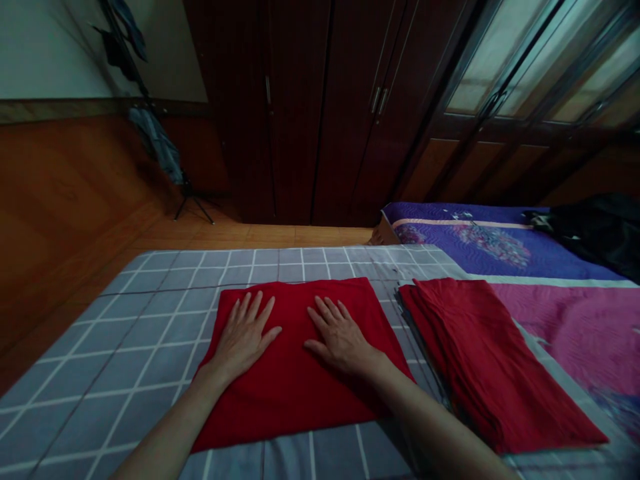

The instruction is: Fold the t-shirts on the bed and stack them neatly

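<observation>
A red cloth [300, 387] lies flat in a rough rectangle on the grey checked bed cover [135, 347]. My left hand [245, 337] rests palm down on its upper left part, fingers spread. On the upper right part lies my right hand [337, 333], also palm down with its fingers apart. Neither hand grips anything. To the right of this cloth is a stack of folded red cloths [485, 360], with a dark layer showing along its left edge; neither hand touches the stack.
A purple and pink bedspread [560, 320] extends at the right, with a black item [600, 230] on it. Beyond the bed stand a dark wooden wardrobe [300, 133] and, at the left, a stand [187, 193] with hanging clothes.
</observation>
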